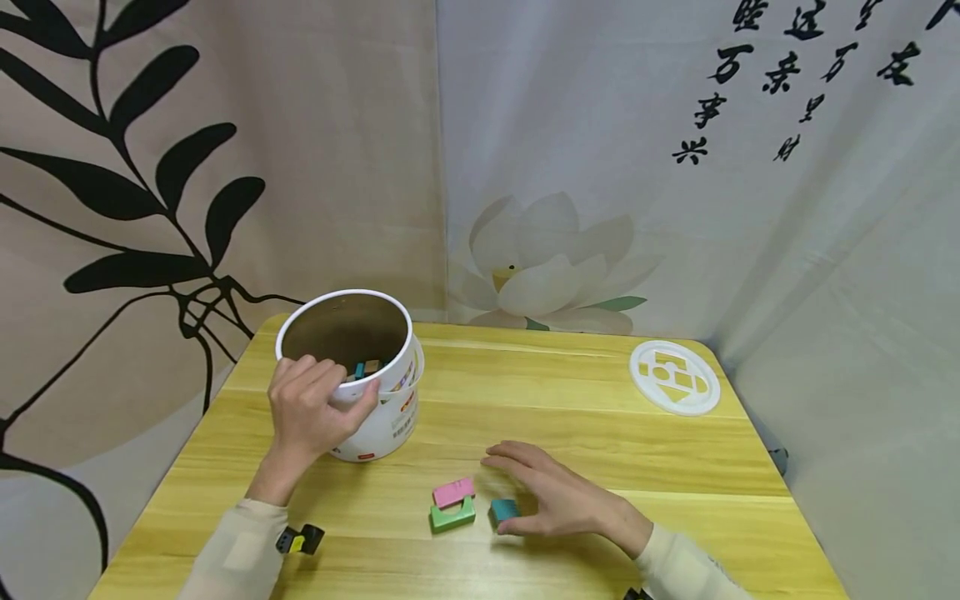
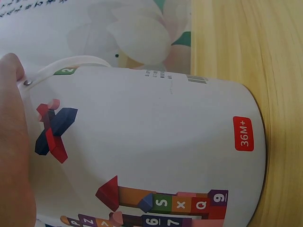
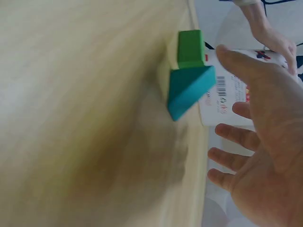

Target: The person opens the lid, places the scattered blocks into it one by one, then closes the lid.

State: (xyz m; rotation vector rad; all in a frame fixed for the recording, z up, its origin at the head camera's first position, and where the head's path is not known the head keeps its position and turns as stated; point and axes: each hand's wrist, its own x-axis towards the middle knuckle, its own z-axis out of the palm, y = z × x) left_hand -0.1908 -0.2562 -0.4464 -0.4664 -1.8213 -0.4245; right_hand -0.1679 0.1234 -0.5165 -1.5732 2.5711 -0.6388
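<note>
My left hand (image 1: pixel 311 408) grips the near rim of a white bucket (image 1: pixel 382 429), fingers curled over the edge. Inside the bucket, a few small blocks (image 1: pixel 367 368) show near the wall; the rest of its contents is hidden. The left wrist view shows the bucket's printed side, with pictures of blocks. My right hand (image 1: pixel 555 492) is spread around the right side of a teal block (image 1: pixel 504 511), thumb by its near edge. In the right wrist view that block has a triangular face. A green block (image 1: pixel 453 517) and a pink block (image 1: pixel 453 493) lie together to its left.
A white oval plate with cut-out shapes (image 1: pixel 647 375) lies at the back right of the wooden table (image 1: pixel 525 400). A curtain (image 1: pixel 570 167) with printed flowers and characters hangs right behind the table's far edge. The bucket's handle (image 1: pixel 420 367) hangs down its right side.
</note>
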